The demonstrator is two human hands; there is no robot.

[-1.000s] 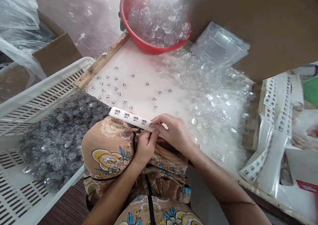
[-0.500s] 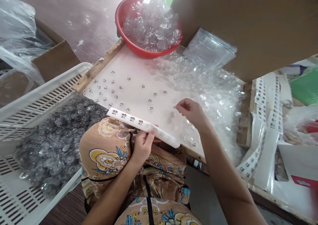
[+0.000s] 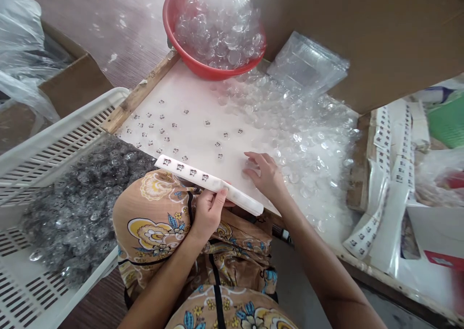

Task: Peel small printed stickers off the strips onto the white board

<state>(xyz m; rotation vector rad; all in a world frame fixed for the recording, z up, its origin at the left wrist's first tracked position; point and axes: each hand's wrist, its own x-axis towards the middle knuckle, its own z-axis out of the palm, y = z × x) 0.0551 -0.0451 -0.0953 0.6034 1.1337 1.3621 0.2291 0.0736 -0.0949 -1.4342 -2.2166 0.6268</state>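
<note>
My left hand point(image 3: 210, 210) is closed on a white sticker strip point(image 3: 188, 172) printed with small panda faces, the thumb on top. The strip lies slantwise over my lap at the board's near edge. My right hand point(image 3: 266, 176) is low over the white board point(image 3: 195, 142), thumb and fingers apart. Beside its fingertips lies a clear round piece point(image 3: 250, 165), partly hidden; whether they touch it I cannot tell. To the left, several pieces with panda prints point(image 3: 175, 125) are scattered on the board. Many clear round pieces point(image 3: 300, 147) spread to the right.
A red basin point(image 3: 213, 72) heaped with clear pieces stands at the board's far edge. At left, a white slotted basket point(image 3: 119, 99) holds many dark-printed pieces point(image 3: 90, 198). More sticker strips point(image 3: 402, 167) lie at right. A clear plastic bag point(image 3: 308, 65) rests before the cardboard point(image 3: 362, 34).
My right hand has moved left, and its fingers have gone from a pinch to spread apart. My left hand keeps the sticker strip in place. The view has shifted slightly.
</note>
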